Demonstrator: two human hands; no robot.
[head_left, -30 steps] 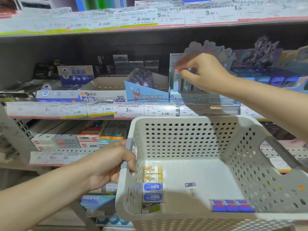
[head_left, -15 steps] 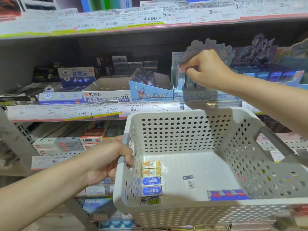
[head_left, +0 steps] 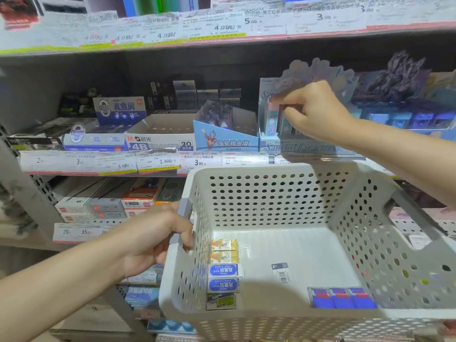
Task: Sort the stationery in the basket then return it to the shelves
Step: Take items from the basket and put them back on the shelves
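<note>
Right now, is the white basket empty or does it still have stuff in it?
Not empty. The basket holds a column of erasers along its left wall, three blue ones at the front, and a barcode label.

"m&g 4b eraser 30 pcs" on white display box (head_left: 160, 141); "1.36" and "3.00" on shelf price tags (head_left: 170, 162)

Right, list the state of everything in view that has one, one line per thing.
Basket: tilted, held up at its left handle.
Left hand: closed around the basket handle.
Right hand: fingers pinched at items in the pastel display box.
Erasers by the left wall: lying flat in a column.
Three blue erasers: side by side near the front.
Barcode item: lying alone, mid-floor.
4B eraser box: open; contents unclear.
</note>
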